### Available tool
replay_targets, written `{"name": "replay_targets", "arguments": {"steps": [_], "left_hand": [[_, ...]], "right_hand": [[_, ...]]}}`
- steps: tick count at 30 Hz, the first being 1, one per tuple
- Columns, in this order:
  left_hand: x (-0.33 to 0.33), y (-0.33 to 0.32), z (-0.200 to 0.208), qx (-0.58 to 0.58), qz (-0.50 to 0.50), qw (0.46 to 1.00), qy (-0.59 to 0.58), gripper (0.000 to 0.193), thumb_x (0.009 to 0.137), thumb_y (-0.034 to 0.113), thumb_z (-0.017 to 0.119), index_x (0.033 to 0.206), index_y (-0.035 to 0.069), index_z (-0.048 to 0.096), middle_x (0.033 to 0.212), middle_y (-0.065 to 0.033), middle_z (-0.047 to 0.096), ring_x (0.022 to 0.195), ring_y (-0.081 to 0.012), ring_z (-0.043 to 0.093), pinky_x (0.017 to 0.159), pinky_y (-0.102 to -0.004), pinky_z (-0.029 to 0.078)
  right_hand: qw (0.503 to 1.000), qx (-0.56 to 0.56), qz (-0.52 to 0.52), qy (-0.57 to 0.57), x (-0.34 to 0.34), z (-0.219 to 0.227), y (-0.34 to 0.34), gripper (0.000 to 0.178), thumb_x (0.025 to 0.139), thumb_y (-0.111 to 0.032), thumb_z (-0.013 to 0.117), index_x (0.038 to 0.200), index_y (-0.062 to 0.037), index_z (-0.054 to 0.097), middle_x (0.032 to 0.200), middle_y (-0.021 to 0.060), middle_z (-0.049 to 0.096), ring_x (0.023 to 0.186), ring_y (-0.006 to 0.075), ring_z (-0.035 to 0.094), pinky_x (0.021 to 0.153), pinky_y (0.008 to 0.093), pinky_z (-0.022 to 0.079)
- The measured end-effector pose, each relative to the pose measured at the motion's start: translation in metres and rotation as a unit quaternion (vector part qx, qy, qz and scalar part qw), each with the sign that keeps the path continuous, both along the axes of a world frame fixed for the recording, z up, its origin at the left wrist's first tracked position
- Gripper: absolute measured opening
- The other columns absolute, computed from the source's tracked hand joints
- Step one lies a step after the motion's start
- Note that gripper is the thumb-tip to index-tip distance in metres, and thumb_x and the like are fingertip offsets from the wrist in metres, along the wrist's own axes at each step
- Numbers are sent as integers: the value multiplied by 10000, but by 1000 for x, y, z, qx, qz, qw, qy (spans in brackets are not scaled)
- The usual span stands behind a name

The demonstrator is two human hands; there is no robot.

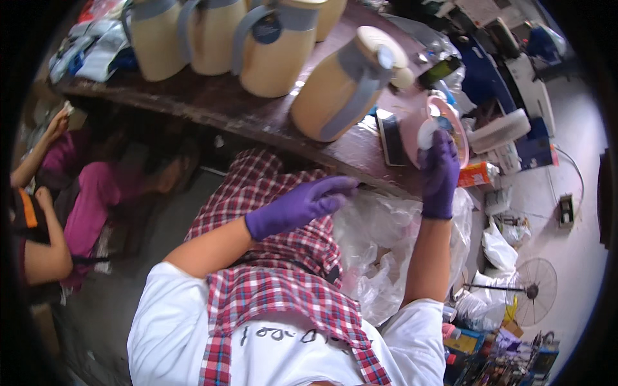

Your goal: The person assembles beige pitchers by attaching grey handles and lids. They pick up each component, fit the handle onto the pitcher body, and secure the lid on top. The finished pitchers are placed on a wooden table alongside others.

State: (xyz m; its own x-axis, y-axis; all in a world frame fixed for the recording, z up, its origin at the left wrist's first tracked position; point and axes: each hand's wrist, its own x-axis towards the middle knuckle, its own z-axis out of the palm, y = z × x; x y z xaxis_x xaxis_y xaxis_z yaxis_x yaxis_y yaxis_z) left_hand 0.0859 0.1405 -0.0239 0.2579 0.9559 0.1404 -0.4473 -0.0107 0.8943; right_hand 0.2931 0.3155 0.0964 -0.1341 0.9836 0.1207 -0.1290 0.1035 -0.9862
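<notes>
Both my hands wear purple gloves. My left hand hovers in front of the table edge above my lap, holding nothing, its fingers stretched out to the right. My right hand is raised at the pink basket, its fingers closed on a small round white piece whose exact kind I cannot make out. Closest to the hands on the table is a cream jug with a grey handle and a pale lid; it looks tilted. A dark flat phone-like slab lies between that jug and the basket.
More cream jugs stand in a row along the dark table. Clear plastic bags fill the space beside my lap. A seated person in pink trousers works at the left. A standing fan is at the right.
</notes>
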Motion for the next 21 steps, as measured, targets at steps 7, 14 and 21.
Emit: {"name": "replay_targets", "arguments": {"steps": [7,14,21], "left_hand": [[-24,4,-1,-119,1,979,-164,680,1041,558,443,1483,40,437,1365,-69,567,1256,-171,541,1088,-366,430],[-41,7,-15,-157,113,965,-176,385,1049,320,564,1309,37,588,1221,-57,661,1150,-170,638,1000,-365,545],[-52,24,-49,-176,134,943,-249,338,1064,306,513,1245,40,615,1234,-101,667,1204,-246,619,1061,-441,503]], "right_hand": [[991,8,71,-116,-55,-84,-98,275,972,-68,640,1240,-51,698,1115,1,715,852,45,622,669,194,467],[966,45,204,-156,-59,-100,-110,269,1010,-83,578,1243,5,679,1155,55,682,1035,108,617,899,249,489],[954,-115,251,118,-71,-105,-113,433,974,-33,589,1395,59,539,1335,145,630,1193,176,611,1024,318,495]]}}
